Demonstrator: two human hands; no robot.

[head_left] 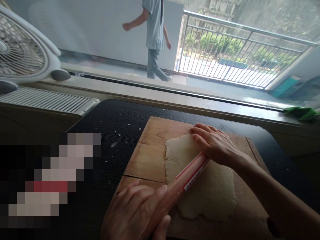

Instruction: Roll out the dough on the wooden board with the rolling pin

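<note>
A flattened sheet of pale dough [212,190] with uneven edges lies on a wooden board [152,153]. Diagonally across it rests a wooden rolling pin [172,193] with a red-and-white label. At the pin's near end, my left hand [135,206] is closed around it, fingers on one side and thumb on the other. My right hand [212,141] covers the far end, with its fingers bent over the pin above the dough's far edge; the pin's tip is hidden beneath it.
The board sits on a black table [120,123] dotted with white bits. A fan [22,46] stands at left by the window sill [175,96]. A green cloth [300,113] lies on the sill at right. Beyond the glass are a walking person [155,33] and a railing [225,50].
</note>
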